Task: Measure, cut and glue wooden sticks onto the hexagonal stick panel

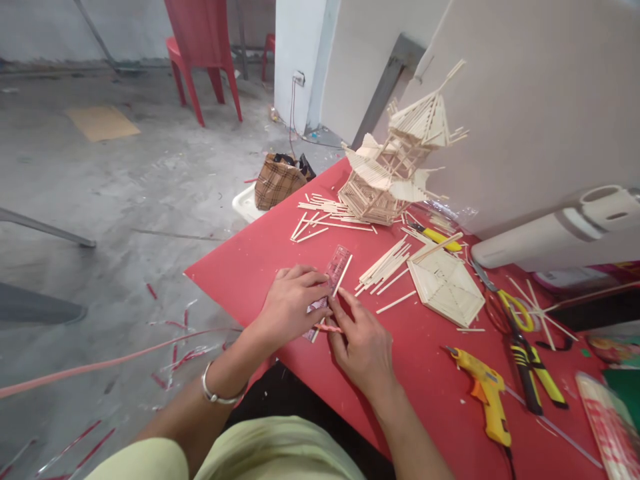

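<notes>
A clear, pinkish-looking ruler (339,259) lies slantwise on the red tabletop, with a thin wooden stick (345,275) along its right edge. My left hand (295,300) is curled over the ruler's middle, fingers pressing it down. From the right, my right hand (364,339) has its fingertips closed at the stick's lower part. A slim orange piece (327,327) crosses between the two hands; its kind is unclear. To the right lie loose wooden sticks (385,263) and a flat hexagonal stick panel (445,283).
A tiered stick-built pagoda (395,160) stands at the table's back. On the right are a yellow glue gun (483,387), black-and-yellow pliers (530,367), scissors (515,310) and a yellow-handled cutter (440,239). A plaid bag (280,183) sits beyond the table edge.
</notes>
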